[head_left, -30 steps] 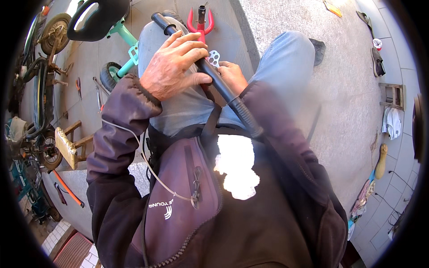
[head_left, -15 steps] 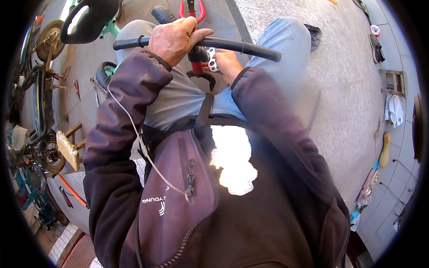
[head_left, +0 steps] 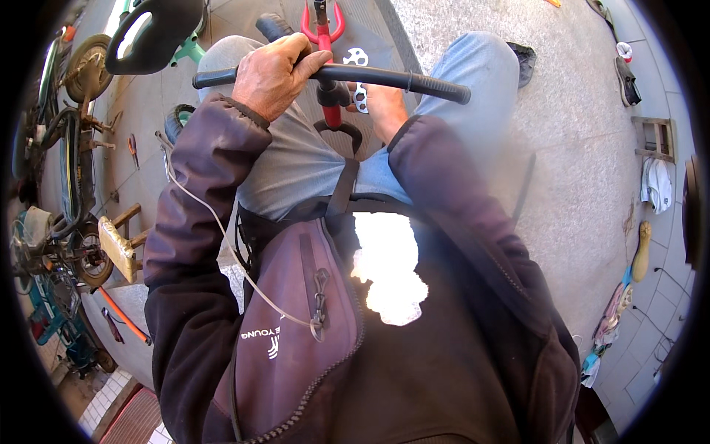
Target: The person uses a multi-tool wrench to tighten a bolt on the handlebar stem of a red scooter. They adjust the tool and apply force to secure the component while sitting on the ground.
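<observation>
Left hand [head_left: 275, 76] clasps a black, ribbed-ended handlebar [head_left: 370, 73].

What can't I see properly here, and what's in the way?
All in the head view:
Right hand: some fingers hidden behind the black bar and holed metal plate.
Black bar: the stretch under the left hand is covered.
Black tube at the red fork: cut off by the top edge.
Orange thing: cut off there too, too little to name.

right hand [head_left: 384, 111] partly behind handlebar [head_left: 373, 75], holed plate [head_left: 360, 102] partly covered, orange item [head_left: 553, 2] cut off
</observation>
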Demonstrator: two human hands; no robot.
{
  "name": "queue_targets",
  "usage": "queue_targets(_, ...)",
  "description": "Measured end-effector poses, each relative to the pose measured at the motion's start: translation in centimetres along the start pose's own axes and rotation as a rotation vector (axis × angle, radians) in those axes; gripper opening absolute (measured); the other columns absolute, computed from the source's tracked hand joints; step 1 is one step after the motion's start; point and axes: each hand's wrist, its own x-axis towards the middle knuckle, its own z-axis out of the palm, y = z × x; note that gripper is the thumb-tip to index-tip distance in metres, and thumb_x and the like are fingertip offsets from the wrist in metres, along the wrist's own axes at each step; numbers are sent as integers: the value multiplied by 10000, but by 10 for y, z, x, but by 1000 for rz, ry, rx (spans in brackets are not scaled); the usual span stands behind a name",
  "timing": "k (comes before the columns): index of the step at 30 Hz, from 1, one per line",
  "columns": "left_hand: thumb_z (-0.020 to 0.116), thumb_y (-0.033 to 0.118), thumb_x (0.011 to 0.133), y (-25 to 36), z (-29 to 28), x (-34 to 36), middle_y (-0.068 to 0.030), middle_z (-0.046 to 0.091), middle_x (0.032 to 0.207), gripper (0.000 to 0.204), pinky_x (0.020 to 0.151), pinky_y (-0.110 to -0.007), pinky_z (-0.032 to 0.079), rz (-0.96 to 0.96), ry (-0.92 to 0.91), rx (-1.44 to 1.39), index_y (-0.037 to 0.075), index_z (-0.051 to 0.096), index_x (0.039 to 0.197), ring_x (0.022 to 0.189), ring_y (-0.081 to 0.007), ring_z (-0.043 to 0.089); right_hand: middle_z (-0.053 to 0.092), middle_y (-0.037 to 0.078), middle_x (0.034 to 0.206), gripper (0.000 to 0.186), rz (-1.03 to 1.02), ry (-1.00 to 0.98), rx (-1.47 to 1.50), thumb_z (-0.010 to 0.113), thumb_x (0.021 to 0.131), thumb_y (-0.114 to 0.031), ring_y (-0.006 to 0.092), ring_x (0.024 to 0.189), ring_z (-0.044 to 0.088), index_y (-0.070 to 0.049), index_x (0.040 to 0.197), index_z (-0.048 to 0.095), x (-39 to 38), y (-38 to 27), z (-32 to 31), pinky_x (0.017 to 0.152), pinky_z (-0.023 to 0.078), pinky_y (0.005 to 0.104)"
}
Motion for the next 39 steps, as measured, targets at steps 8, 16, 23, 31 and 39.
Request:
queue_targets(8,707,292,858,-7,-16,-11,-115,585,842,335,676,-320,474,48,-108,-21,-11,611,963,737,-226,579,630,80,880,355,-204,114,132,627,885,-173,154,714,619,16,1167,521,3,-3,-7,608,520,282)
queue_targets(16,752,174,807,-9,-37,-25,-108,619,1038,349,845,-315,504,76,-20,1,0,628,1084,943,-247,630,652,59,859,274,-263,167,134,693,832,-192,108,735,562,0,1007,608,-1,-14,-21,625,393,262)
queue_targets(23,685,141,858,51,-87,-22,-196,625,1066,307,872,-406,505,283,-40,-429,-6,615,1118,986,-265,629,679,117,949,357,-248,140,137,687,848,-194,134,831,615,44,1089,573,-12,-19,-22,762,430,264)
queue_targets(31,663,201,870,90,-98,-29,-184,630,1024,286,790,-423,523,583,-341,-886,39,612,1100,892,-281,656,659,139,913,388,-319,135,46,653,878,-123,161,834,647,90,1160,492,5,-3,-23,772,518,263)
queue_targets(39,665,166,856,105,-80,-27,-170,628,971,249,742,-398,517,727,-457,-964,21,618,1053,841,-278,649,622,56,682,180,-150,-73,7,630,895,-192,131,606,581,-14,881,608,-3,-3,-17,576,408,253)
